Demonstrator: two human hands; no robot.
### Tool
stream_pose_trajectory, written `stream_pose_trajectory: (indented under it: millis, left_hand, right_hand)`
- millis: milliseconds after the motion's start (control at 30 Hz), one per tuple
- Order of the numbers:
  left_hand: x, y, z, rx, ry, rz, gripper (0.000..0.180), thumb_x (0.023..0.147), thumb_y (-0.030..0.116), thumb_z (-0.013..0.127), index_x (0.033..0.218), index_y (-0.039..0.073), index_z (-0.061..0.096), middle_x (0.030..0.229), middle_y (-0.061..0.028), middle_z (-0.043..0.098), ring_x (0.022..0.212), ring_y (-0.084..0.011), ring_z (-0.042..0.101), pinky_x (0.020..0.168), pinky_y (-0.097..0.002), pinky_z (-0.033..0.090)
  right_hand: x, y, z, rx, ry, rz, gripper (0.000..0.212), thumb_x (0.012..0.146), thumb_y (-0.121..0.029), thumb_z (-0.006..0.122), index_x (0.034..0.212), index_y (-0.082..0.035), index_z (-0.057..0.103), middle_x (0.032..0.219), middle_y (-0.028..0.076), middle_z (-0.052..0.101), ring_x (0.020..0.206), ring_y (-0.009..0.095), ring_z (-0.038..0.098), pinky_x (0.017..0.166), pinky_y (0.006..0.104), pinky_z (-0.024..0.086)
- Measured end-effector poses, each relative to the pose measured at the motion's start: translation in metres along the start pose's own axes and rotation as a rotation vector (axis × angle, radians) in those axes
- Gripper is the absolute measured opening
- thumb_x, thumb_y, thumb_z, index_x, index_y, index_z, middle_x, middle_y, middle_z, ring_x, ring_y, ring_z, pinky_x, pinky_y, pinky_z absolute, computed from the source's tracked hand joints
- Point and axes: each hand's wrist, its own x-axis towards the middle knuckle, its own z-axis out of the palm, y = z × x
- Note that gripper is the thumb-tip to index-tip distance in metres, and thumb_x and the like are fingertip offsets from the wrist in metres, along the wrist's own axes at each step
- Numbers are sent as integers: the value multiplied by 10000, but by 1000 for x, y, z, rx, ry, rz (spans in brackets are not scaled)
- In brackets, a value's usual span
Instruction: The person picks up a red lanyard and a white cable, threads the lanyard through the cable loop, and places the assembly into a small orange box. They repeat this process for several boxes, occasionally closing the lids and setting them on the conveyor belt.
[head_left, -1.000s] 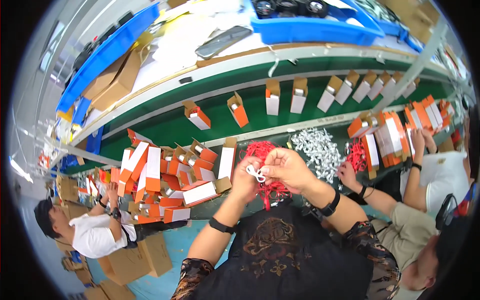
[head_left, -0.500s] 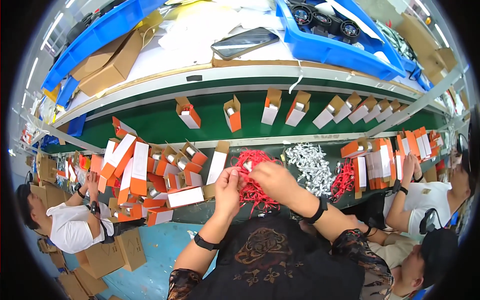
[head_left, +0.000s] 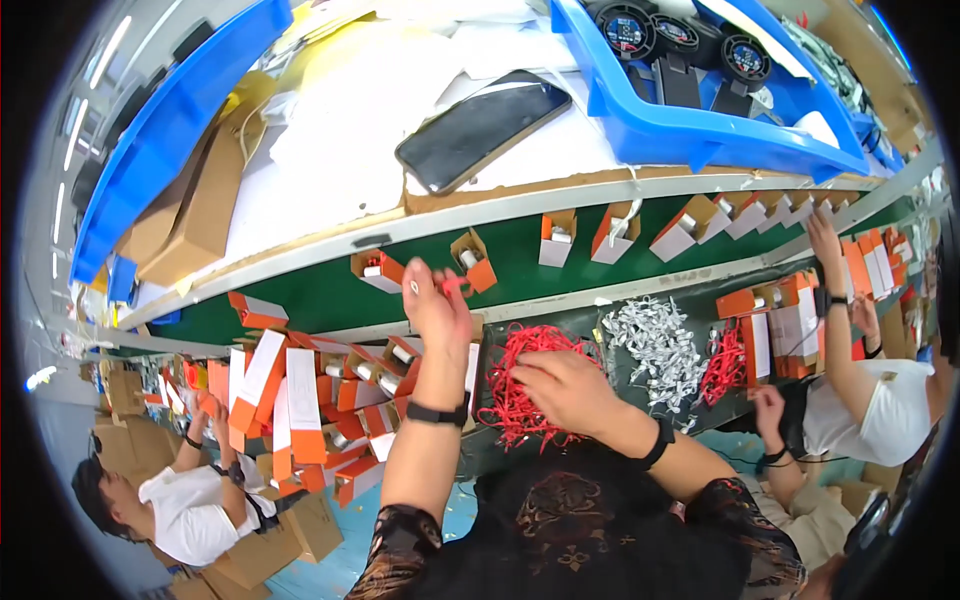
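Red cords (head_left: 512,402) lie in a tangled heap on the dark near bench, right in front of the person. Over this heap hangs the right hand (head_left: 575,392), its fingers bent and loosely bunched; whether they grip a strand I cannot tell. Left of the heap, orange-and-white cartons (head_left: 302,390) are piled at odd angles. Just right of it spreads a heap of white bundled cords (head_left: 655,345), with a smaller red cord heap (head_left: 724,366) beyond.

Farther out, the left hand (head_left: 437,305) is raised toward the green belt (head_left: 335,295), between two open cartons (head_left: 482,272). A bit of red shows at its curled fingers, but blur hides whether they clamp it. More open cartons (head_left: 676,240) stand in a row to the right along the belt.

Above and behind, a dark smartphone (head_left: 485,130) lies on the white shelf, left of a blue tray (head_left: 700,143) holding round black devices (head_left: 745,57).
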Motion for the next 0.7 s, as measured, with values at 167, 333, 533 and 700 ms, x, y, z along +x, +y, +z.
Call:
stream_pose_trajectory:
  millis: [167, 333, 533, 700]
  left_hand:
    - [54, -35, 27, 104, -45, 66, 56, 961, 128, 568, 938, 77, 562, 756, 1, 552, 633, -104, 501, 586, -272, 473]
    - [57, -62, 20, 257, -77, -35, 378, 1003, 417, 392, 918, 97, 574, 690, 6, 520, 564, -114, 467, 466, -253, 332]
    - [61, -59, 7, 412, -176, 9, 470, 1019, 499, 352, 1192, 101, 532, 924, -11, 632, 707, -121, 526, 578, -266, 407]
    - [90, -54, -6, 846, -153, -140, 596, 1009, 579, 346, 1369, 116, 451, 864, -23, 563, 602, -143, 499, 594, -296, 464]
  right_hand:
    - [-41, 40, -9, -23, -45, 149, 306, 795, -96, 666, 1098, -62, 648, 1005, 99, 649, 869, 295, 650, 756, 416, 528]
    - [-77, 65, -18, -24, -42, 307, 305, 797, -92, 664, 1100, -68, 647, 945, 105, 650, 847, 317, 650, 706, 415, 530]
    - [-102, 86, -24, -38, 23, 426, 282, 793, -100, 666, 1074, -96, 647, 890, 95, 615, 814, 321, 625, 690, 429, 511]
    - [-121, 94, -29, -80, 15, 499, 225, 818, -129, 662, 1040, -96, 658, 883, 99, 615, 802, 327, 626, 693, 419, 511]
